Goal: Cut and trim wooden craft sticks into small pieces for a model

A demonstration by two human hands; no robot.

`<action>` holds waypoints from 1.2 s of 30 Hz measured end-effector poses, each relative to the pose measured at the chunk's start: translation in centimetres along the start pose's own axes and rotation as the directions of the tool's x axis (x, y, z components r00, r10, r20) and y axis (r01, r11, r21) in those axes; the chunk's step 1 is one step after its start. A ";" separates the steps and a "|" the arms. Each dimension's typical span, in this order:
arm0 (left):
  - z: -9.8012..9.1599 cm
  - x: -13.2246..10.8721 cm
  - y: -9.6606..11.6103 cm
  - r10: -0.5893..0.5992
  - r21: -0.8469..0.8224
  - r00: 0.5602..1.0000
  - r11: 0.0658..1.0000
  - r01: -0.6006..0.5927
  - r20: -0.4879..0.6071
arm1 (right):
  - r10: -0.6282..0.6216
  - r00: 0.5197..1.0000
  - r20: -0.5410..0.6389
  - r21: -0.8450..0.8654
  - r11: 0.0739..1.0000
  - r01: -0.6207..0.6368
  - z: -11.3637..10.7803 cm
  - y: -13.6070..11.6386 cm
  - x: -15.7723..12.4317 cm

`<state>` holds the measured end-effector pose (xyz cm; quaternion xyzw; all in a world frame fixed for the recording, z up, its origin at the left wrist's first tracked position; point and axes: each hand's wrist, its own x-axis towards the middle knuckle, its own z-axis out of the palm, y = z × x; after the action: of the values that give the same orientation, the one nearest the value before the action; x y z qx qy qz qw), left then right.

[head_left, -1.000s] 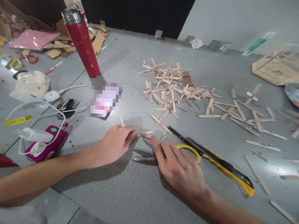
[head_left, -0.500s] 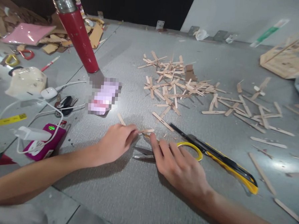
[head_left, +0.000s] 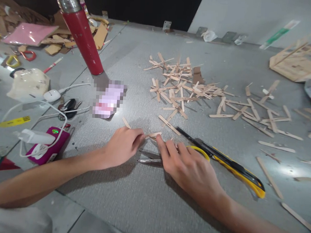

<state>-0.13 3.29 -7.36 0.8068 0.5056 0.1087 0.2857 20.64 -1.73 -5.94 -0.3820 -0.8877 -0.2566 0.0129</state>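
Observation:
My left hand (head_left: 124, 146) is closed, pinching one end of a short wooden stick (head_left: 154, 134) against the grey tabletop (head_left: 130, 195). My right hand (head_left: 188, 167) lies over yellow-handled scissors (head_left: 195, 151), its fingers pressed on them, the forefinger reaching to the stick. The scissors' metal blades (head_left: 149, 158) stick out to the left under my hand, spread apart. A yellow and black utility knife (head_left: 226, 162) lies just beyond my right hand.
A heap of cut wooden sticks (head_left: 183, 86) is spread at the centre and right. A red flask (head_left: 80, 32) stands at the back left. A magenta power bank (head_left: 48, 147) with white cables, keys (head_left: 67, 108) and cardboard scraps (head_left: 57, 43) lie left. A stick frame (head_left: 296, 61) sits far right.
Both hands stay at the same spot on the stick and scissors. My right hand has slid slightly forward over the yellow handle. The view has shifted a little.

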 end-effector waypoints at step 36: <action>0.4 -1.5 0.3 0.399 0.039 0.890 0.915 -0.401 -0.220 | -0.398 0.681 0.615 0.568 -0.374 -0.733 0.8 8.4 0.9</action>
<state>-0.45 1.74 -7.34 0.8750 0.3573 0.2570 0.2016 25.92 4.05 -2.68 -0.4163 -0.5250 0.7406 0.0517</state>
